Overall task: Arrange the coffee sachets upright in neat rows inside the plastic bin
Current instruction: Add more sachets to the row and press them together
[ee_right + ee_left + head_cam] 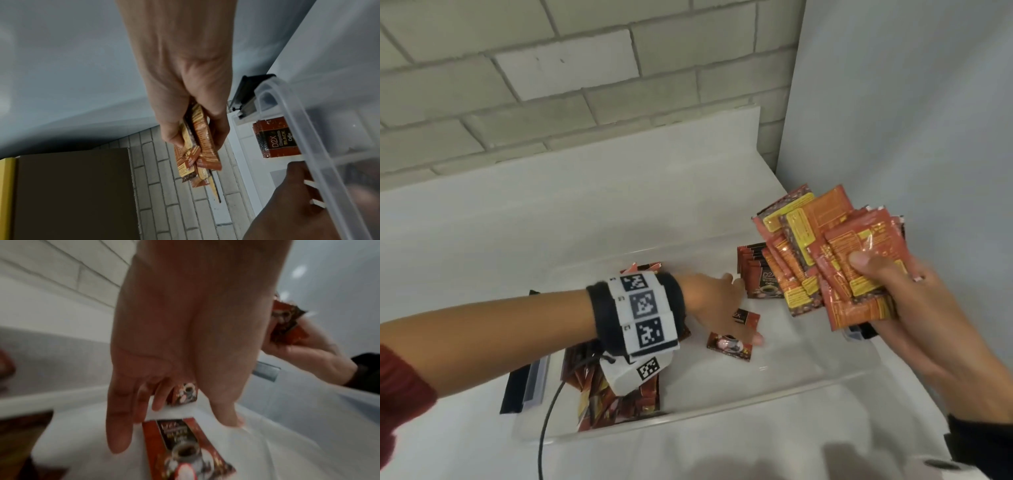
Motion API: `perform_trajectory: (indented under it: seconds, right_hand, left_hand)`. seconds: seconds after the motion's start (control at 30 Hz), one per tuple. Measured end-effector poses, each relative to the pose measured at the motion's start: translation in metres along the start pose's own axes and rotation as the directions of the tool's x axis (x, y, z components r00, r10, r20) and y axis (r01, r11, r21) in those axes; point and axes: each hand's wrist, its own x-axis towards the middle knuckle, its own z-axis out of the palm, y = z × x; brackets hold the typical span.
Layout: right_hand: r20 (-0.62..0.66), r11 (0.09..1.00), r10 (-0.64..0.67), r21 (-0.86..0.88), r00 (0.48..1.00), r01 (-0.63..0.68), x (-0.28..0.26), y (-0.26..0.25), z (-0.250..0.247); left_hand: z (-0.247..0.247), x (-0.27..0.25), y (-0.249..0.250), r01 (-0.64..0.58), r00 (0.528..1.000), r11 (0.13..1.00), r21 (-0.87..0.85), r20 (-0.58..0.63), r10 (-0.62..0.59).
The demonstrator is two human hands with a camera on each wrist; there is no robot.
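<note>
Here, left hand (717, 301) inside bin (722, 416); right hand (914, 308) gripping sachet stack (822, 250) above rim.

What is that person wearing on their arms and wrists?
The left wrist wears a dark fuzzy band wrapped in a white strap printed with black-and-white square codes. A black cable hangs beneath it. A dark red sleeve covers the upper left arm. The right wrist has a black band too, mostly out of view.

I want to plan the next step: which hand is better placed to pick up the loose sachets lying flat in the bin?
Left. The left hand is open, inside the bin, over the flat sachets. The right hand grips a bundle of sachets.
</note>
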Motion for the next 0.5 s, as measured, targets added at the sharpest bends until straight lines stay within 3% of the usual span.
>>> perform_trajectory:
  seconds: [0.17,0.33,0.5]
  right_hand:
    - [0.026,0.999,0.033,0.000,0.999,-0.033,0.000,0.002,0.002]
    - [0.030,0.999,0.050,0.012,0.998,-0.050,0.001,0.001,0.004]
    - [0.051,0.998,0.055,-0.036,0.997,-0.053,0.002,0.004,0.010]
  left_hand:
    - [0.014,0.005,-0.001,-0.091,0.995,0.995,0.040,-0.026,0.092]
    - [0.019,-0.009,-0.015,-0.142,0.978,0.966,0.218,0.184,0.102]
    - [0.022,-0.023,-0.024,-0.239,0.955,0.877,0.416,0.266,0.133]
